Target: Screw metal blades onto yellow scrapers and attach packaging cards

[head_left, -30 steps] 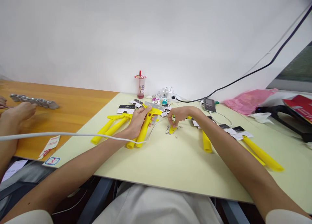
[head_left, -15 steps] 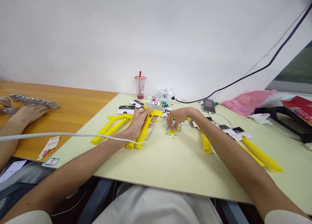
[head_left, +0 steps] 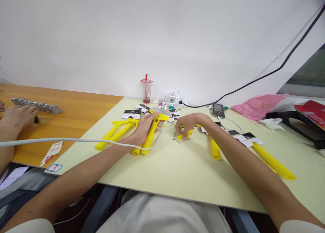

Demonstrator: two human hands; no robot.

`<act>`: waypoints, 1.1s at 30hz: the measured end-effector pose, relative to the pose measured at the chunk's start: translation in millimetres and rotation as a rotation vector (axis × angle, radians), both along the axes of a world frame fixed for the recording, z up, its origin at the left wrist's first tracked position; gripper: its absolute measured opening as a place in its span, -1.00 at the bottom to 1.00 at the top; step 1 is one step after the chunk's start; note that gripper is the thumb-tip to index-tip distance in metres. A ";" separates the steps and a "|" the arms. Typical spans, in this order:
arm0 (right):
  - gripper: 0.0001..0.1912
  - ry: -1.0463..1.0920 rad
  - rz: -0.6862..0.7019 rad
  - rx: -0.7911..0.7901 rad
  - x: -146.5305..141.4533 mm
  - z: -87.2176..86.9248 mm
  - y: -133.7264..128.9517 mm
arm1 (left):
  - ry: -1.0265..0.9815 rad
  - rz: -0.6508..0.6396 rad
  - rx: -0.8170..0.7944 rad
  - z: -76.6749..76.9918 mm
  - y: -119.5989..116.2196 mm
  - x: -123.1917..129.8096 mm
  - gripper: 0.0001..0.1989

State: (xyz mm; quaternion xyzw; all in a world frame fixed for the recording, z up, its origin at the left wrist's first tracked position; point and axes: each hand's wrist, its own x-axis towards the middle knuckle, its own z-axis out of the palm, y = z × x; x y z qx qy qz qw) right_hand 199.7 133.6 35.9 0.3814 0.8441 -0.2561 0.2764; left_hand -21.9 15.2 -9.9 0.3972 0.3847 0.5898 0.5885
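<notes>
Yellow scraper (head_left: 151, 134) on worktop (head_left: 177, 172), gripped by left hand (head_left: 144, 126), fingers (head_left: 149, 117) wrapped round it. Right hand (head_left: 189, 123), fingers (head_left: 184, 134) narrow on small yellow piece (head_left: 179, 137), beside metal studs (head_left: 175, 137). Other scrapers (head_left: 274, 164) lie loose either side; studs are scattered, not all fitted.

Bright yellow plastic handles (head_left: 151, 133) fan across a pale cream desk (head_left: 193, 179) at 12 o'clock, beside tiny silver screws (head_left: 175, 136). Farther out at 12, a clear cup (head_left: 146, 91) shows pink dregs and a red straw. An orange wood-grain desk (head_left: 76, 121) fills 10 o'clock. A pink plastic bag (head_left: 259, 107) sits at 2 o'clock, a red booklet (head_left: 313, 113) near 3, and a black cable (head_left: 256, 76) sweeps toward 1.
</notes>
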 end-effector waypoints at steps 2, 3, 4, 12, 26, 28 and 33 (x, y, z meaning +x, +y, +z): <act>-0.38 0.061 -0.006 -0.012 2.8 3.7 0.1 | 0.014 -0.004 -0.003 0.0 -0.2 0.0 -0.80; -0.40 0.094 -0.004 -0.009 5.0 6.7 0.0 | 0.021 -0.005 -0.006 -0.1 -0.2 0.1 -0.80; -0.42 0.131 -0.001 -0.001 7.6 10.5 -0.2 | 0.027 -0.004 -0.009 -0.3 0.0 0.2 -0.79; -0.61 0.412 -0.024 0.235 27.6 58.1 -23.1 | 0.069 -0.025 -0.038 -1.6 0.8 2.0 -0.81; -0.61 0.585 -0.130 0.312 0.8 64.7 -57.6 | 0.139 -0.206 0.041 -5.8 -6.3 4.2 -0.57; -0.60 0.571 -0.107 0.298 0.7 63.2 -56.6 | 0.143 -0.206 0.047 -5.3 -7.1 4.7 -0.55; -0.53 0.568 -0.056 0.264 4.7 64.6 -55.9 | 0.135 -0.208 0.049 -4.2 -7.7 5.4 -0.59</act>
